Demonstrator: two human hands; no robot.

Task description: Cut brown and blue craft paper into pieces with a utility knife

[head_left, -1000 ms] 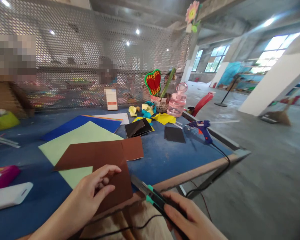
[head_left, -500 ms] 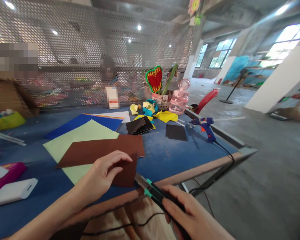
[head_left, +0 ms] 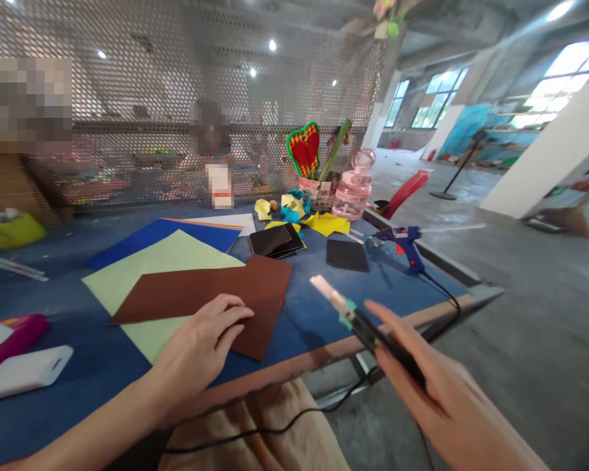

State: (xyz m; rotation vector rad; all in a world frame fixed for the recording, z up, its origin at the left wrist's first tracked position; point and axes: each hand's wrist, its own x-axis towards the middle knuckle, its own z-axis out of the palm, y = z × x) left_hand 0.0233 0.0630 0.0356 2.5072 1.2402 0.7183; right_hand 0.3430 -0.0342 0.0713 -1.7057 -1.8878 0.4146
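Note:
My left hand (head_left: pixel 203 337) rests on brown paper (head_left: pixel 262 301) close to the table's front edge. Its fingers are gently bent, with a gap between thumb and forefinger. The brown paper appears to be more than one piece, overlapping a pale green sheet (head_left: pixel 171 252). My right hand (head_left: pixel 436 386) grips a black and green utility knife (head_left: pixel 368 327). The knife is raised off the paper, its blade pointing up and to the left. Motion blurs the knife somewhat.
Blue sheets (head_left: pixel 161 242), black pieces (head_left: pixel 277 241) and crumpled yellow paper (head_left: pixel 326 224) lie farther back. A black square (head_left: pixel 347 255) lies near a corded blue glue gun (head_left: pixel 410 248). A pink bottle (head_left: pixel 352 195) stands by a perforated screen (head_left: pixel 142 131). A white case (head_left: pixel 27 373) lies left.
My right hand has lifted the knife away from the brown paper's edge, up and to the right. The brown piece by my left fingers has turned slightly and shifted right.

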